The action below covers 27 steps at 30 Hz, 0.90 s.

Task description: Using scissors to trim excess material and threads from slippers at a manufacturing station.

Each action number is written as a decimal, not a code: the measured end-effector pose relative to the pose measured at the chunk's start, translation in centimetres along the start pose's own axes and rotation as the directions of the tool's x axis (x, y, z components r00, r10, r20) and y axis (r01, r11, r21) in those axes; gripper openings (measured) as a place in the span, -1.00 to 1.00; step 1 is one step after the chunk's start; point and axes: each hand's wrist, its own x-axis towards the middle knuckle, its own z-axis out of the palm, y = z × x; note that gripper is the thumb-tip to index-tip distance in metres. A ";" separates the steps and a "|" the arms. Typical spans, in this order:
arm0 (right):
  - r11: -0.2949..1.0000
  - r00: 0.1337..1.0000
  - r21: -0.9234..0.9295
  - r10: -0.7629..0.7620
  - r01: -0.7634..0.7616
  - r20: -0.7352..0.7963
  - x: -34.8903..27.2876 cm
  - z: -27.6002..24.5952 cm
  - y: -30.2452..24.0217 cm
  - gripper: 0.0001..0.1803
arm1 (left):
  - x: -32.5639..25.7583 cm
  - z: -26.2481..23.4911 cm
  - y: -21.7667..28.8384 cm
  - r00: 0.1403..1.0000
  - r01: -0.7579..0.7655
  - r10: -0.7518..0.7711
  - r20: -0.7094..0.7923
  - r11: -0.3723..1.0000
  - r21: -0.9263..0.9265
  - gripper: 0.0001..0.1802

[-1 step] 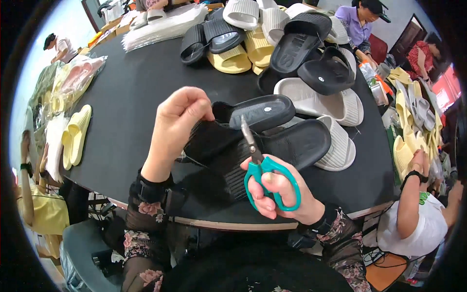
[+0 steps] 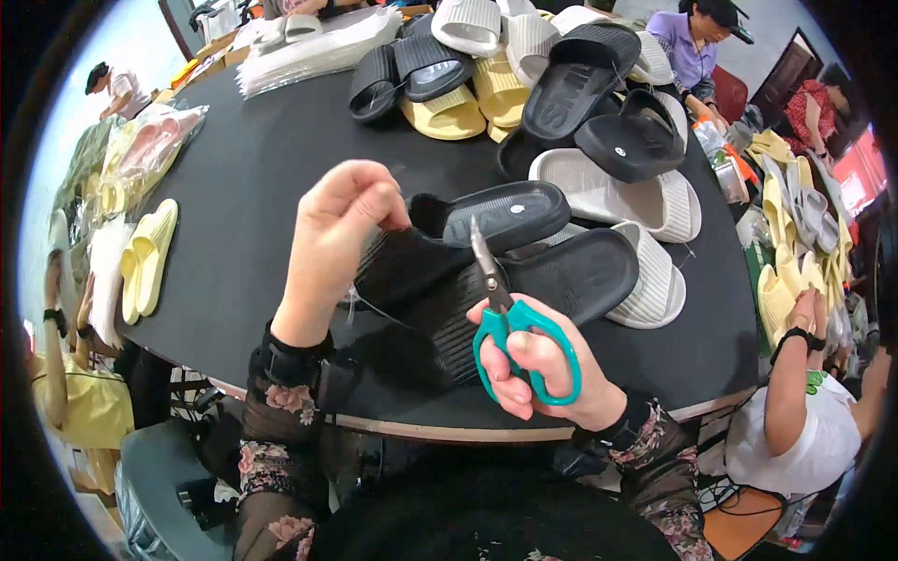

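Black slippers (image 2: 585,271), two of them, lie side by side on the black table (image 2: 253,201) near its front edge, straps to the left and soles to the right; the farther one bears a small white spot on its insole; a thin clear strand (image 2: 353,297) sticks out by the straps.

Left hand (image 2: 339,210) is raised at the straps, fingers curled in and thumb pressed to the forefinger; whether they pinch anything cannot be told. Right hand (image 2: 543,360) grips the teal scissors (image 2: 499,297), digits through the handle loops; the blades look together, tips pointing up in front of the farther slipper.

Pale slippers (image 2: 622,194) lie just beyond and to the right; behind them rises a pile of black, yellow and white ones; a stack of clear bags (image 2: 318,51) is left of the pile; a yellow pair (image 2: 148,260) and a bagged pink slipper (image 2: 150,145) lie at the table's left; at the right, a person in white (image 2: 795,435) reaches to yellow slippers (image 2: 776,294).
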 end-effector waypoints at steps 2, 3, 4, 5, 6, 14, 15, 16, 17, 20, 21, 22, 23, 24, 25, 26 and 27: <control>0.998 0.999 -0.046 -0.042 0.042 0.005 0.0 -0.5 -0.1 -0.61 | 0.4 -0.6 0.0 0.998 -0.036 0.029 -0.054 0.990 -0.134 -0.90; 0.998 0.999 -0.044 -0.040 0.040 0.009 0.0 -0.7 -0.1 -0.61 | 0.7 -0.9 0.1 0.993 -0.084 0.058 -0.103 0.959 -0.270 -0.89; 0.997 0.998 -0.057 -0.047 0.049 0.040 -0.1 -1.0 -0.2 -0.60 | 0.8 -1.2 0.6 0.985 -0.114 0.062 -0.163 0.936 -0.332 -0.87; 0.996 0.996 -0.071 -0.054 0.059 0.070 -0.1 -1.3 -0.2 -0.58 | 1.0 -2.3 0.8 0.984 -0.167 0.128 -0.121 0.895 -0.414 -0.88; 0.993 0.994 -0.100 -0.052 0.062 0.098 0.0 -1.4 -0.2 -0.56 | 0.6 -3.1 1.9 0.975 -0.213 0.164 -0.148 0.879 -0.428 -0.87; 0.985 0.988 -0.145 -0.077 0.097 0.137 -0.3 -1.9 0.0 -0.54 | -6.8 -8.7 8.0 0.864 -0.476 0.425 -0.270 0.863 -0.167 -0.82; 0.986 0.993 -0.147 -0.059 0.074 0.102 -0.4 -1.8 0.0 -0.53 | -8.1 -9.3 8.5 0.854 -0.479 0.462 -0.238 0.878 -0.017 -0.82; 0.982 0.994 -0.167 -0.070 0.083 0.087 -0.3 -1.8 0.1 -0.51 | -9.2 -9.5 8.7 0.818 -0.500 0.508 -0.270 0.860 0.106 -0.81; 0.978 0.994 -0.186 -0.079 0.091 0.072 -0.3 -1.9 0.2 -0.49 | -10.1 -10.2 8.7 0.821 -0.480 0.493 -0.286 0.869 0.122 -0.81; 0.966 0.996 -0.244 -0.091 0.087 -0.004 -0.5 -1.5 0.3 -0.34 | -14.4 -13.3 8.8 0.732 -0.256 0.490 -0.474 0.842 0.474 -0.82; 0.968 0.995 -0.232 -0.097 0.093 -0.006 -0.3 -1.5 0.6 -0.31 | -16.2 -13.9 8.7 0.724 -0.222 0.483 -0.492 0.839 0.497 -0.82; 0.961 0.995 -0.261 -0.098 0.089 -0.021 -0.2 -1.7 0.6 -0.28 | -17.5 -14.3 8.3 0.723 -0.106 0.420 -0.549 0.852 0.513 -0.83; 0.960 0.993 -0.258 -0.114 0.106 -0.018 -0.2 -1.6 0.8 -0.27 | -18.8 -14.6 7.8 0.711 0.009 0.358 -0.605 0.856 0.517 -0.83; 0.960 0.993 -0.259 -0.116 0.107 -0.021 -0.2 -1.5 0.8 -0.27 | -20.0 -14.8 7.3 0.692 0.129 0.326 -0.643 0.822 0.555 -0.83; 0.959 0.992 -0.260 -0.120 0.111 -0.022 -0.2 -1.6 0.8 -0.27 | -21.4 -15.0 7.0 0.682 0.226 0.274 -0.678 0.803 0.552 -0.84; 0.960 0.993 -0.259 -0.117 0.108 -0.019 -0.2 -1.7 0.8 -0.27 | -23.0 -15.6 6.2 0.677 0.302 0.223 -0.702 0.785 0.541 -0.85; 0.959 0.994 -0.265 -0.107 0.097 -0.021 -0.2 -1.9 0.9 -0.27 | -24.6 -16.4 4.8 0.669 0.371 0.168 -0.724 0.769 0.521 -0.85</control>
